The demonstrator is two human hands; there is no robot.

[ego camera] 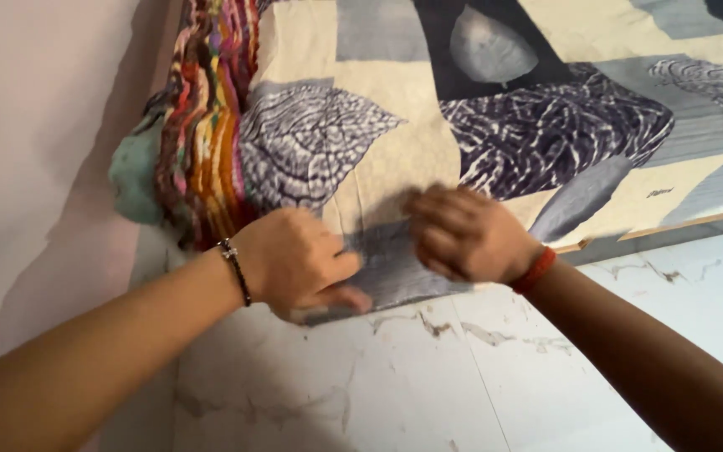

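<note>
The cream cotton bedsheet printed w/ large grey and charcoal leaves is spread over a mattress, its lower edge hanging at the bed's side just above the white marble-veined tile floor. The hanging corner is pinched by the left hand, thumb and fingers closed on the grey-printed hem, knuckles up; a black bead bracelet is worn at that wrist. The right hand is blurred, fingers curled against the same edge approx. beside the left; whether cloth is actually gripped cannot be told. The fabric is judged light, thin, soft, not slippery or fragile, likely to crease and slide off if held loosely, so it is best taken at the hem/corner w/ both hands. A multicoloured striped woven blanket is bunched at the bed's left end, over a teal cushion, next to the pale pink wall.
</note>
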